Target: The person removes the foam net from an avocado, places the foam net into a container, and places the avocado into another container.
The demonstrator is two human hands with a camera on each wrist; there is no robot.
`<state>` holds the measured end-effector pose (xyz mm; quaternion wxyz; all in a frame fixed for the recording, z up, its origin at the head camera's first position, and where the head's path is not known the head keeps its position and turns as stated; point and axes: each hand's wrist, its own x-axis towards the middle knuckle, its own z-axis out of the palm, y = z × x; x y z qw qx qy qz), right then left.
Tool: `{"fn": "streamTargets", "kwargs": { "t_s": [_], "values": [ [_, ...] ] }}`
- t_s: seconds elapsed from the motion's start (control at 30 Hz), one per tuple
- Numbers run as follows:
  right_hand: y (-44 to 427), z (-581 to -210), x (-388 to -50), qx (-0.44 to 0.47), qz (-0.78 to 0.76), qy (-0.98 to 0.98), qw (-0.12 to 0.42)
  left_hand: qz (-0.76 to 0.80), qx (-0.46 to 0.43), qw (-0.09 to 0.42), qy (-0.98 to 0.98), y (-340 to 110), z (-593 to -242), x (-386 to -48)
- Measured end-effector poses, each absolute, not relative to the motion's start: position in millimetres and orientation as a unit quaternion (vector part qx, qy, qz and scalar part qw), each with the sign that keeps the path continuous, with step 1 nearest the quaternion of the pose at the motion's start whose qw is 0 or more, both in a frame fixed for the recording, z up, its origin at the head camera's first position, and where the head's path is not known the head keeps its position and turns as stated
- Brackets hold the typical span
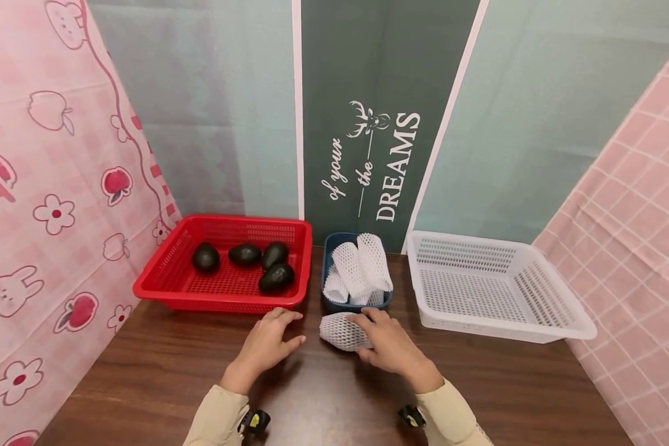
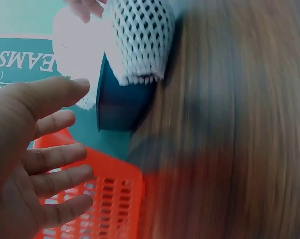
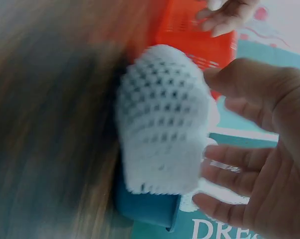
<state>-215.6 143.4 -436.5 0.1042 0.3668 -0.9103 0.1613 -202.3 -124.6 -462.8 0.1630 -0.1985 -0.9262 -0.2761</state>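
A white foam net sleeve with something dark and rounded inside, seemingly an avocado (image 1: 342, 332), lies on the table in front of a small blue bin (image 1: 326, 257). My right hand (image 1: 393, 345) is at its right end, fingers loosely spread. In the right wrist view, thumb and fingers stand beside the netted avocado (image 3: 162, 114) without closing round it; whether a fingertip touches cannot be told. To the left, apart from it, my left hand (image 1: 269, 342) hovers with relaxed fingers and an empty palm. Several white foam net sleeves (image 1: 352, 269) stick out of the bin.
At the left stands a red plastic basket (image 1: 156, 290) holding several dark avocados (image 1: 244, 254). A white plastic basket (image 1: 463, 297) stands at the right. Printed cloths hang behind and on both sides of the brown wooden table (image 1: 334, 409).
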Motion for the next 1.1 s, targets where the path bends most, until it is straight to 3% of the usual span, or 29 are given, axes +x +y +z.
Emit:
{"fn": "streamTargets", "kwargs": {
  "t_s": [0.3, 0.8, 1.1],
  "values": [
    [149.9, -444.4, -211.3, 0.289, 0.194, -0.935, 0.066, -0.337, -0.216, 0.136, -0.906, -100.4, -480.0, -211.4],
    [160.4, -465.4, -215.5, 0.202, 0.285, -0.934, 0.078, -0.355, -0.223, 0.113, -0.901, -91.2, -493.8, -228.1],
    [164.7, -471.9, -221.0, 0.166, 0.315, -0.932, 0.062, -0.393, -0.247, 0.147, -0.874, -84.9, -495.1, -227.5]
  ]
}}
